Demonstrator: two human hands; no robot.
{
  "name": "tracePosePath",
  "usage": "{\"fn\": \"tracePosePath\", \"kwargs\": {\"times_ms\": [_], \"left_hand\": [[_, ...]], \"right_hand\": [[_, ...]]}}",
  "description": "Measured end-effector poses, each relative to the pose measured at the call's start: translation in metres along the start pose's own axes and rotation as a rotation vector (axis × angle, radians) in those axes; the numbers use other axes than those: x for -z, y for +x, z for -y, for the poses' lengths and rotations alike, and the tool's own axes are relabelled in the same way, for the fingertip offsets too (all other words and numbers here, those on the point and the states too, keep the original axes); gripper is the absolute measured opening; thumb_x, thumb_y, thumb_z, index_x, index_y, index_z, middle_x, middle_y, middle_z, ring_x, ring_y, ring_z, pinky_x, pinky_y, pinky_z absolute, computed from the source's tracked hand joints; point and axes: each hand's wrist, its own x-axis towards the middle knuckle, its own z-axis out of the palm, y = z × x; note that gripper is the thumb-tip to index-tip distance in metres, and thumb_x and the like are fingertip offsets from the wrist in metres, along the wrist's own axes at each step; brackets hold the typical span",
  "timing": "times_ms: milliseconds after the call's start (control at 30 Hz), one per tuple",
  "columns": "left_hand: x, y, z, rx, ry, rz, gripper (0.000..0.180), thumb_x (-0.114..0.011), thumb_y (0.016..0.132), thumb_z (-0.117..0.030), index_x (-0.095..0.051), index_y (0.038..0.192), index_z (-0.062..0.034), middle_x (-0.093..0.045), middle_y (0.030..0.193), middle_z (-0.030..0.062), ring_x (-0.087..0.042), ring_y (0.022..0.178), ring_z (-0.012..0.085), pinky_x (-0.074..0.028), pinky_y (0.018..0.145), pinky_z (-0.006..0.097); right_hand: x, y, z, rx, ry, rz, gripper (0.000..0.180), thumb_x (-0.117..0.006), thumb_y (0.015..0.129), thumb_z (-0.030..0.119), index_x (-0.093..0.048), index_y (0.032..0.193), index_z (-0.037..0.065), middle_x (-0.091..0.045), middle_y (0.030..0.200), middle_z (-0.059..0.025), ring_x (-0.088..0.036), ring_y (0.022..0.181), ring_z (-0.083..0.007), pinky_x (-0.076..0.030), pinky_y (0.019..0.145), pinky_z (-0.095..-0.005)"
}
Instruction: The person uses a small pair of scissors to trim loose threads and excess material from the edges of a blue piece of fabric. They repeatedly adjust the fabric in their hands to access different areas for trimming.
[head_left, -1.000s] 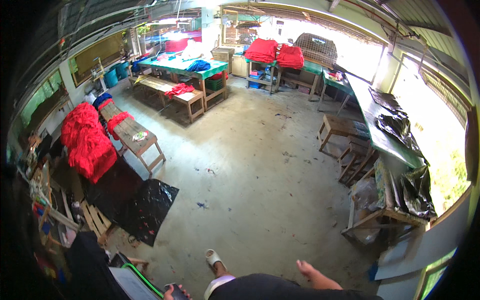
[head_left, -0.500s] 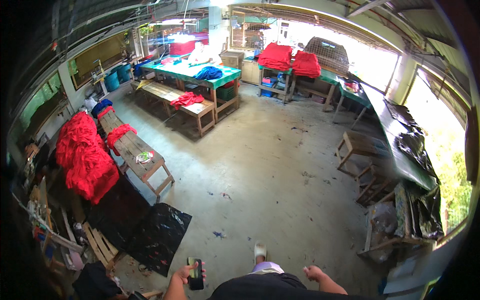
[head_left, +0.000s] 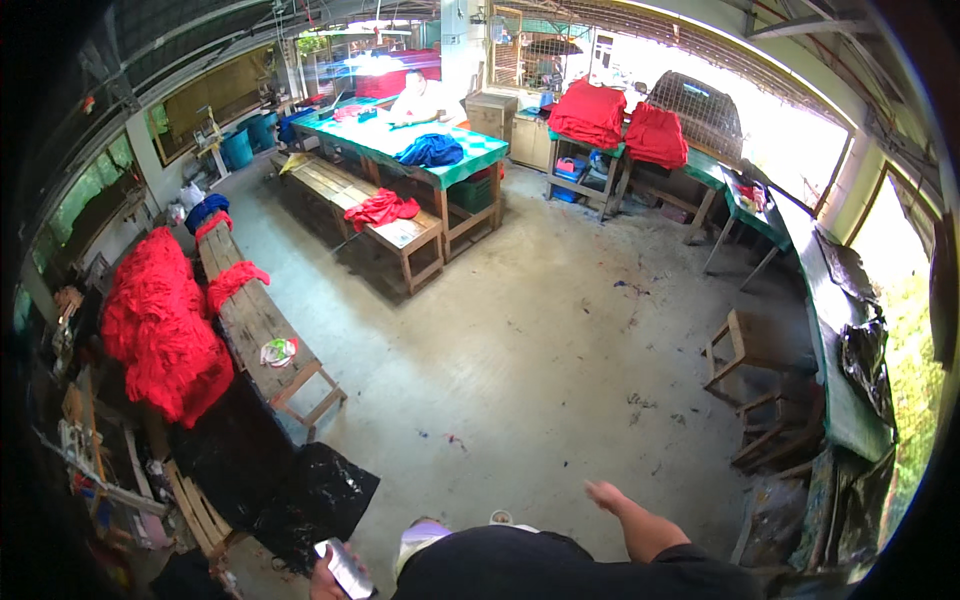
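Observation:
My left hand [head_left: 324,580] is closed round a smartphone [head_left: 346,570] at the lower edge, with light glaring off its face. Over the bare floor, out to the right of my body, my right hand [head_left: 608,496] holds nothing and its fingers are stretched out. Nearest to the phone lies a black plastic sheet [head_left: 320,490] on the floor. A pale shoe [head_left: 501,518] peeks out in front of my dark clothing.
On the left, a large red cloth heap [head_left: 165,330] lies beside a wooden bench [head_left: 262,325]. Ahead stands a green-topped table [head_left: 480,152] with blue cloth [head_left: 430,150] and a person [head_left: 425,105] behind it. Wooden stools [head_left: 745,345] stand by the right-hand counter [head_left: 850,400].
My left hand has moved lower and left, tilting the phone. My right arm has swung forward and its fingers have straightened. The benches and table sit slightly differently in view as I walk.

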Motion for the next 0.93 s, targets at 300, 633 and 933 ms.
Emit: {"fn": "tracePosePath", "kwargs": {"times_ms": [300, 633, 933], "left_hand": [[-0.319, 0.136, -0.175, -0.246, -0.257, 0.411, 0.092, -0.034, 0.082, -0.087, -0.049, 0.141, -0.0180, -0.065, 0.101, 0.0181, -0.066, 0.082, 0.0439, -0.052, 0.078, 0.067], [-0.461, 0.260, -0.346, -0.333, -0.254, 0.558, 0.080, -0.026, 0.094, -0.075, -0.051, 0.141, -0.0153, -0.067, 0.108, 0.0205, -0.066, 0.096, 0.0310, -0.056, 0.085, 0.047], [-0.506, 0.371, -0.473, -0.205, -0.221, 0.765, 0.076, -0.025, 0.098, -0.069, -0.032, 0.153, -0.0169, -0.065, 0.118, 0.0219, -0.067, 0.103, 0.0304, -0.056, 0.088, 0.042]], "right_hand": [[-0.077, -0.051, 0.469, 0.555, 0.709, 1.049, 0.025, -0.053, 0.103, 0.037, -0.056, 0.108, 0.013, -0.049, 0.090, 0.0075, -0.045, 0.078, -0.0041, -0.038, 0.067, -0.0225], [-0.007, -0.038, 0.686, 0.143, 1.152, 1.099, 0.049, -0.037, 0.105, 0.048, -0.057, 0.129, 0.010, -0.067, 0.118, -0.0070, -0.063, 0.105, -0.0179, -0.049, 0.093, -0.0376], [-0.006, 0.059, 0.789, -0.111, 1.124, 1.301, 0.068, -0.044, 0.097, 0.064, -0.054, 0.139, 0.011, -0.067, 0.122, -0.0127, -0.069, 0.104, -0.0262, -0.057, 0.087, -0.0416]]}}
